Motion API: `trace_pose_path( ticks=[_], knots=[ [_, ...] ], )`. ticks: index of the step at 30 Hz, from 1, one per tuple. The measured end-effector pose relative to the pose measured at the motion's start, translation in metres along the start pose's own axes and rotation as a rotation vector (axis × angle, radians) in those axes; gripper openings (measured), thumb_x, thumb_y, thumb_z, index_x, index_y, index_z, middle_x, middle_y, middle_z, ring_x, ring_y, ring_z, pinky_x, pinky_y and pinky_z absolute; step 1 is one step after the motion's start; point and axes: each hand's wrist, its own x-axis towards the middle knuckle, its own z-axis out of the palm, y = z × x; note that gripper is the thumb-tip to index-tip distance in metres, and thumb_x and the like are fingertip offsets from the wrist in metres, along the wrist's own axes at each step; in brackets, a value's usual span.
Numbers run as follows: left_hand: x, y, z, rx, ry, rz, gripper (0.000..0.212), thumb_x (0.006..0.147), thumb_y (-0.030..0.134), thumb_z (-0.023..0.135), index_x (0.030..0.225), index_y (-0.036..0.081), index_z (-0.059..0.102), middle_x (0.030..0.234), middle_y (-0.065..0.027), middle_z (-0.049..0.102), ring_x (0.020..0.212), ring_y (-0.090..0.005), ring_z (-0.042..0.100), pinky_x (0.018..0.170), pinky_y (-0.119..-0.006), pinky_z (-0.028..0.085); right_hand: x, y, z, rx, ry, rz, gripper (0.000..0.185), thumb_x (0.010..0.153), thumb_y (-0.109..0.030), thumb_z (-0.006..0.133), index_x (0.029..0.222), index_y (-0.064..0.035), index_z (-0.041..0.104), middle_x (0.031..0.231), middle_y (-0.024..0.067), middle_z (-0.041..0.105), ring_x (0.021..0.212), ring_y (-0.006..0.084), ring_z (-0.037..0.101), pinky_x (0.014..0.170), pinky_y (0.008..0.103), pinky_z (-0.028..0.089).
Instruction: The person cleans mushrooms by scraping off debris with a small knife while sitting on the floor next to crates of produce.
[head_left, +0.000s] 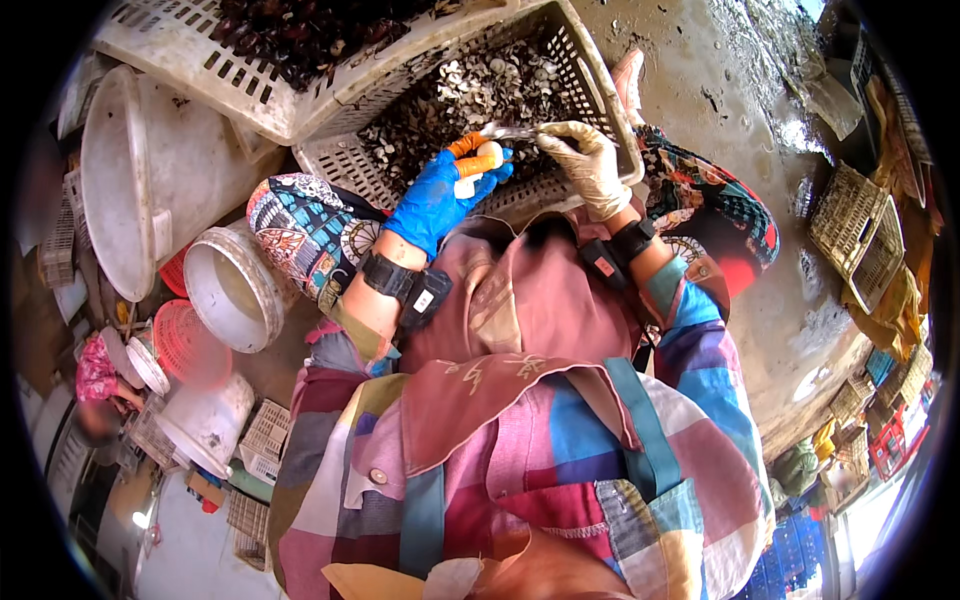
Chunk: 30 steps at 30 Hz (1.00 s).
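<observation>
My left hand (450, 187) wears a blue glove with orange covers on two fingers. Its curled fingers hold a white rounded piece (490, 154), with another white piece (466, 186) against the palm; I cannot tell what they are. My right hand (592, 166), in a cream-coloured glove, pinches one end of a thin greyish object (514, 133). The other end of that object meets the orange fingertip of my left hand; whether it is a blade or shell is unclear. Both hands are above a dirty white plastic crate (330, 159) holding dark and white shell-like pieces (487, 86).
A second crate (176, 52) with dark, glossy contents (307, 34) overlaps it at upper left. On the left lie a large white tub (112, 180), a white bucket (225, 289) and a red basket (187, 341). Wet floor and a tilted crate (855, 225) are on the right.
</observation>
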Motion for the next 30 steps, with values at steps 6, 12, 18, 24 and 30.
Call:
trace_pose_path(
  ticks=[6,12,18,24,30],
  knots=[
    [0.001,-0.002,-0.013,-0.037,-0.063,-0.052,0.025,0.086,0.005,0.049,0.111,0.002,0.053,0.102,-0.0124,0.059,0.084,-0.0204,0.060,0.070,-0.024,0.050,0.001,0.001,-0.002,-0.016,-0.013,0.055,0.016,0.078,-0.008,0.066,0.092,-0.0005,0.063,0.086,0.0022,0.063,0.076,0.0063,0.056,0.072,0.0206,0.047],
    [0.000,0.002,-0.015,-0.140,-0.094,-0.075,0.034,0.081,0.002,0.057,0.114,0.005,0.053,0.094,-0.0086,0.061,0.071,-0.0115,0.057,0.060,-0.018,0.046,-0.005,-0.002,0.013,0.108,-0.073,0.009,0.017,0.077,-0.007,0.066,0.093,-0.0002,0.062,0.086,0.0028,0.063,0.079,0.0075,0.056,0.073,0.0212,0.047],
    [0.000,0.004,-0.013,0.073,-0.003,-0.013,0.032,0.088,0.012,0.049,0.117,0.000,0.050,0.107,-0.0145,0.058,0.095,-0.0215,0.059,0.074,-0.026,0.049,0.000,-0.007,0.009,0.140,-0.139,0.006,0.017,0.078,-0.007,0.066,0.092,0.0008,0.062,0.088,0.0032,0.063,0.080,0.0073,0.056,0.073,0.0209,0.047],
    [0.004,-0.004,-0.028,-0.187,-0.157,-0.034,0.031,0.090,0.009,0.042,0.119,0.000,0.048,0.112,-0.0147,0.056,0.092,-0.0203,0.058,0.075,-0.025,0.049,0.000,-0.004,0.000,0.050,-0.064,0.073,0.017,0.078,-0.010,0.067,0.092,-0.0007,0.063,0.089,0.0034,0.063,0.079,0.0066,0.056,0.072,0.0198,0.046],
    [-0.001,0.005,-0.015,0.029,-0.162,-0.023,0.034,0.086,0.006,0.051,0.119,0.003,0.048,0.110,-0.0108,0.057,0.085,-0.0157,0.057,0.069,-0.020,0.046,0.003,-0.001,0.001,-0.015,-0.030,0.053,0.017,0.076,-0.006,0.067,0.092,-0.0009,0.063,0.086,0.0032,0.064,0.078,0.0072,0.057,0.071,0.0200,0.047]
  ],
)
